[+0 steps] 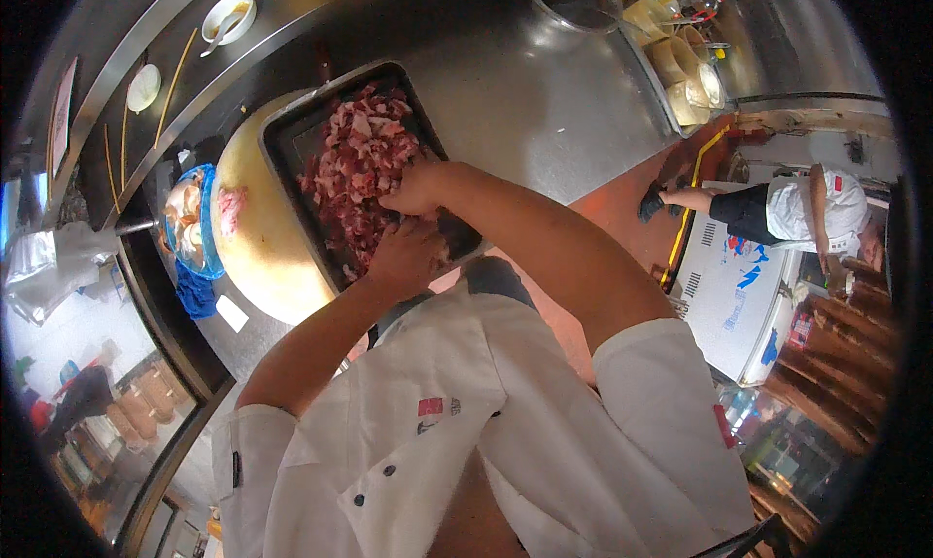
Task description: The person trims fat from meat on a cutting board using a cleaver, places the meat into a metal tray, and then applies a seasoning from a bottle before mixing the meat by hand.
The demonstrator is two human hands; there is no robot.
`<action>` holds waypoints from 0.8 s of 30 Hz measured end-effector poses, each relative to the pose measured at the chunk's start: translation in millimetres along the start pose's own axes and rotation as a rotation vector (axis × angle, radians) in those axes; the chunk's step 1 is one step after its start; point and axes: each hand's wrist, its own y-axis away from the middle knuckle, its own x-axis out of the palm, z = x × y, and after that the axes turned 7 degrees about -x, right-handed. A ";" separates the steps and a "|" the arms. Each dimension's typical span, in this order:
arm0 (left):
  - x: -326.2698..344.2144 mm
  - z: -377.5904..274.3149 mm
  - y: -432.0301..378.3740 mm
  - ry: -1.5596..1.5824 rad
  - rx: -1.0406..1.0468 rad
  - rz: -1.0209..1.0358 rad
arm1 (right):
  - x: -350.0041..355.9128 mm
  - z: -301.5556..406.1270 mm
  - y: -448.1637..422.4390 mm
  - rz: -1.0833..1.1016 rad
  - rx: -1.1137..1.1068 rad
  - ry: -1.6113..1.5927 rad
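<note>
A dark rectangular metal tray (301, 210) holds a heap of raw, chopped red meat (361, 146). It sits tilted in my view, overlapping a round, pale cutting board (255, 255). My right hand (417, 186) reaches into the near right side of the heap, its fingertips partly lost among the pieces. Just below it, my left hand (412, 254) touches the meat at the tray's near end, close to the right hand. Whether the fingers of either hand close on any meat is hidden.
Left of the board stands a blue-lined container (191, 222) of scraps, above a blue cloth (195, 292). A white bowl with a spoon (228, 18) rests on the shelf. Several containers (674, 62) line the steel counter (496, 113). Another person (794, 204) stands at right.
</note>
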 end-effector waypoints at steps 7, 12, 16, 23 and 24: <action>29.1 -24.9 -50.0 -0.225 -0.049 -0.294 | -10.2 11.3 -2.5 0.117 0.019 0.023; -1.0 -14.0 -10.6 -0.010 0.152 -0.097 | 5.7 3.8 -12.8 0.021 -0.028 0.074; -46.0 -17.8 -21.0 -0.045 -0.012 0.130 | -7.3 14.1 9.7 0.029 0.029 0.111; -4.1 -31.9 -32.7 -0.037 0.087 -0.236 | -6.9 5.4 -5.2 0.101 0.043 -0.114; -16.8 -32.5 -25.8 -0.082 0.054 -0.033 | 6.6 -5.6 -16.4 0.074 0.020 -0.095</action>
